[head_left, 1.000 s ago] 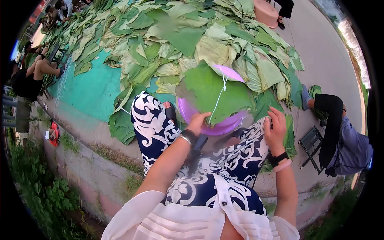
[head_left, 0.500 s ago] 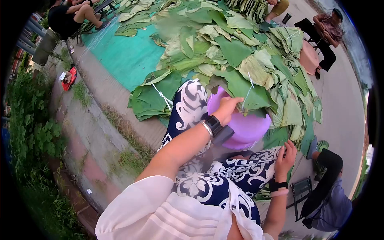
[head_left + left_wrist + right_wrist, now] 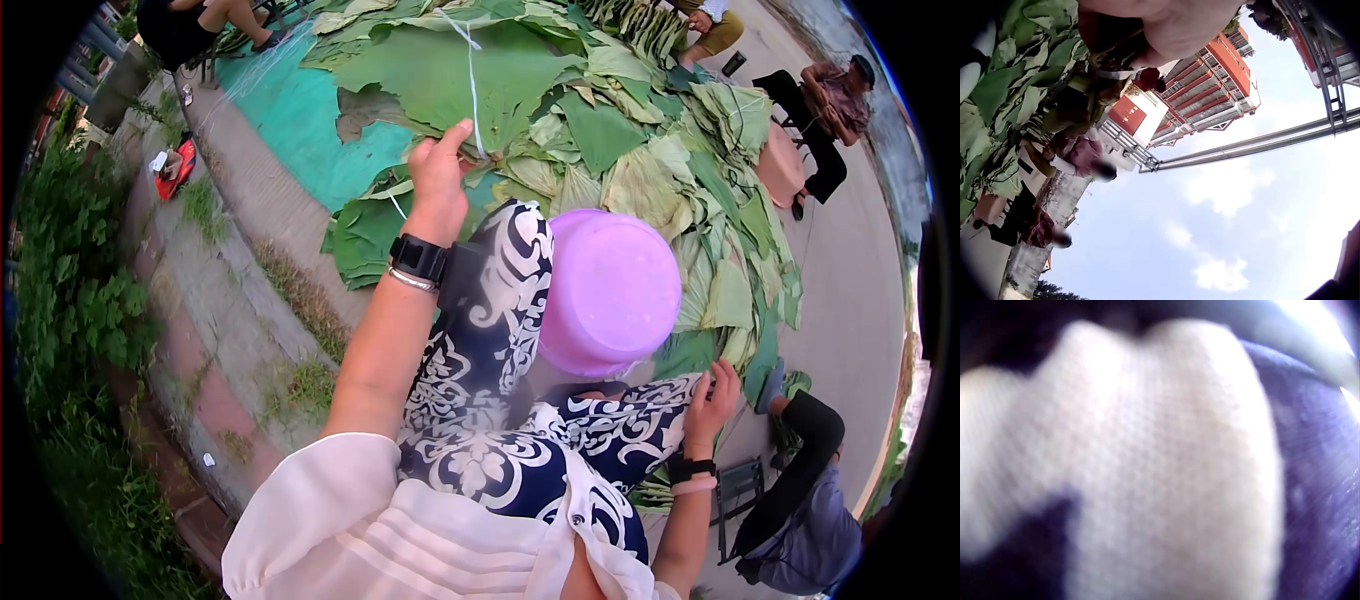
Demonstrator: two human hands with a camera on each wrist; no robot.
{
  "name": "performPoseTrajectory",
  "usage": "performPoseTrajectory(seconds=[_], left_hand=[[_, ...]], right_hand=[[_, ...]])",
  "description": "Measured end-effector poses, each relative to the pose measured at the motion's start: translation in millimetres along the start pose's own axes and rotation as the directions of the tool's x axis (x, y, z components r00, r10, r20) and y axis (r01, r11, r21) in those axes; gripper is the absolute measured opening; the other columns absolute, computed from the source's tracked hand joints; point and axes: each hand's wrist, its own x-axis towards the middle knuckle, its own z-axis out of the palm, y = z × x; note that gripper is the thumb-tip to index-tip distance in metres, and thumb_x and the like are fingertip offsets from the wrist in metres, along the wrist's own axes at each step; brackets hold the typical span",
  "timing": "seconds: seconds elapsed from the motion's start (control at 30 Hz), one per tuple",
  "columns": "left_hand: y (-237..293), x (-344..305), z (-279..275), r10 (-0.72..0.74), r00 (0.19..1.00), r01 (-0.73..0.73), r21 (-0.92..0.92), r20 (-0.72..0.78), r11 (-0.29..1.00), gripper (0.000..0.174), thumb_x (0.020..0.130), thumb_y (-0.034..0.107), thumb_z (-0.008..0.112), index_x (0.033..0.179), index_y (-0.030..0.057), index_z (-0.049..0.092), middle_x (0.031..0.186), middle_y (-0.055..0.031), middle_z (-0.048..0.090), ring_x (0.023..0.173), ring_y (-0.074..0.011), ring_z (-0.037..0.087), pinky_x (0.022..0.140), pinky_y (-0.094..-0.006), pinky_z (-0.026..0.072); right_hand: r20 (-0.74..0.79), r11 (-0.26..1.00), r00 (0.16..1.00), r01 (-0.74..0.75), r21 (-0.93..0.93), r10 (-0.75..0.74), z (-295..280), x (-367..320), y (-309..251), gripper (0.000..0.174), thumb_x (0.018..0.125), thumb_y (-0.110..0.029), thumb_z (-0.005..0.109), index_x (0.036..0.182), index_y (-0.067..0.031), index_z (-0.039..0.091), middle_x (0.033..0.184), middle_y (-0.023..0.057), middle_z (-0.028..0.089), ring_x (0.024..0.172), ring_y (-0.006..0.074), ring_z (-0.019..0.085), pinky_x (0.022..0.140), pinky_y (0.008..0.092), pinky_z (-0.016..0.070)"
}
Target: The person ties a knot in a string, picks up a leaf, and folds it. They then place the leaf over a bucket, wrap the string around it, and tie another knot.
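Note:
My left hand (image 3: 438, 185) is raised at the far side of my left knee and grips a bundle of large green leaves (image 3: 450, 75) by its near end. White string (image 3: 473, 80) runs across the bundle's top. In the left wrist view only part of the hand shows, at the top edge. Between my knees a purple basin (image 3: 612, 290) sits bottom up. My right hand (image 3: 712, 405) rests on my right knee, fingers loosely bent, holding nothing. The right wrist view is a blur of patterned trouser cloth (image 3: 1166, 450).
A wide heap of leaves (image 3: 650, 190) spreads ahead over a green sheet (image 3: 290, 150). Another tied leaf bundle (image 3: 365, 240) lies by my left knee. Seated people are around the heap, one person (image 3: 815, 500) close on my right. A pink tub (image 3: 780, 165) stands at the far right.
My left hand has lifted the tied leaf bundle off the purple basin and carried it forward and left, baring the basin's bottom. The right hand stays on the knee. The head view has turned.

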Motion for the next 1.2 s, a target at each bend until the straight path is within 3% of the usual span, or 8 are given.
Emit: performPoseTrajectory(seconds=[0.2, 0.3, 0.4, 0.7, 0.9, 1.07, 1.1, 1.2], left_hand=[[-37.3, 24.3, -104.4, 0.043, 0.975, -0.041, 0.016, -0.217, 0.999, 0.019, 0.085, 0.013, 0.071, 0.090, 0.0013, 0.057, 0.087, -0.0089, 0.067, 0.071, -0.0178, 0.064, 0.065, -0.0303, 0.0520], [-80.4, 32.9, -174.7, -0.085, 0.946, 0.104, 0.042, -0.314, 0.994, 0.019, 0.087, 0.012, 0.068, 0.101, 0.0022, 0.060, 0.096, -0.0077, 0.066, 0.081, -0.0189, 0.065, 0.069, -0.0333, 0.0534], [-141.7, 47.5, -268.5, -0.466, 0.821, 0.438, -0.158, -0.330, 0.885, 0.022, 0.087, 0.013, 0.068, 0.104, 0.0022, 0.060, 0.094, -0.0084, 0.066, 0.080, -0.0209, 0.066, 0.070, -0.0351, 0.0538], [-183.7, 19.6, -299.8, -0.518, 0.716, 0.580, -0.015, -0.467, 0.815, 0.032, 0.084, 0.015, 0.072, 0.106, -0.0042, 0.059, 0.096, -0.0159, 0.067, 0.077, -0.0281, 0.068, 0.066, -0.0425, 0.0585], [-204.4, 23.0, -331.7, -0.572, 0.674, 0.626, -0.051, -0.467, 0.778, 0.038, 0.084, 0.024, 0.073, 0.114, 0.0059, 0.058, 0.098, -0.0114, 0.066, 0.081, -0.0282, 0.066, 0.066, -0.0424, 0.0550], [-198.3, 9.8, -350.6, -0.573, 0.736, 0.614, -0.001, -0.361, 0.789, 0.034, 0.091, 0.032, 0.061, 0.110, 0.0048, 0.057, 0.101, -0.0088, 0.064, 0.089, -0.0227, 0.063, 0.072, -0.0371, 0.0532], [-190.1, 3.0, -342.6, -0.573, 0.685, 0.642, 0.001, -0.449, 0.767, 0.034, 0.092, 0.034, 0.058, 0.109, 0.0050, 0.057, 0.101, -0.0082, 0.064, 0.089, -0.0221, 0.063, 0.074, -0.0360, 0.0520], [-198.3, 0.8, -384.0, -0.580, 0.627, 0.695, 0.038, -0.519, 0.718, 0.057, 0.088, 0.037, 0.057, 0.129, -0.0010, 0.045, 0.128, -0.0128, 0.050, 0.106, -0.0266, 0.054, 0.084, -0.0466, 0.0492]], right_hand=[[0.037, 1.000, 0.999, 0.001, -0.012, 0.000, 1.9, 1.8, -1.1, 0.019, 0.089, -0.008, 0.057, 0.105, 0.0018, 0.061, 0.117, 0.0162, 0.060, 0.108, 0.0347, 0.056, 0.091, 0.0412, 0.0445], [0.069, 0.999, 0.997, -0.041, 0.019, 0.040, 4.1, 3.2, -3.8, 0.019, 0.090, -0.008, 0.057, 0.105, 0.0022, 0.061, 0.118, 0.0164, 0.060, 0.108, 0.0349, 0.055, 0.092, 0.0412, 0.0441], [0.100, 0.999, 0.994, -0.045, 0.000, 0.045, 5.2, 2.2, -2.2, 0.018, 0.090, -0.008, 0.056, 0.104, 0.0024, 0.061, 0.118, 0.0166, 0.059, 0.108, 0.0349, 0.055, 0.092, 0.0413, 0.0442], [0.143, 0.999, 0.990, -0.004, -0.052, 0.012, 10.4, 10.7, -8.1, 0.017, 0.090, -0.009, 0.056, 0.103, 0.0015, 0.060, 0.116, 0.0163, 0.060, 0.106, 0.0345, 0.056, 0.091, 0.0413, 0.0446], [0.143, 0.996, 0.989, 0.036, -0.079, -0.024, 10.4, 17.2, -12.0, 0.017, 0.088, -0.009, 0.059, 0.103, -0.0006, 0.061, 0.115, 0.0147, 0.060, 0.105, 0.0346, 0.056, 0.090, 0.0415, 0.0449], [0.102, 0.999, 0.995, -0.005, -0.044, 0.010, 12.6, 20.1, -7.6, 0.018, 0.084, -0.011, 0.062, 0.100, -0.0021, 0.061, 0.114, 0.0138, 0.061, 0.104, 0.0334, 0.056, 0.088, 0.0414, 0.0448], [0.090, 0.999, 0.996, -0.002, -0.050, 0.006, 11.4, 21.5, -8.7, 0.018, 0.083, -0.011, 0.062, 0.099, -0.0021, 0.061, 0.114, 0.0136, 0.061, 0.103, 0.0334, 0.056, 0.088, 0.0414, 0.0448], [0.063, 0.999, 0.998, -0.020, -0.047, 0.023, 7.2, 20.2, -6.8, 0.019, 0.082, -0.011, 0.063, 0.098, -0.0020, 0.062, 0.113, 0.0132, 0.061, 0.102, 0.0333, 0.056, 0.088, 0.0413, 0.0449]])
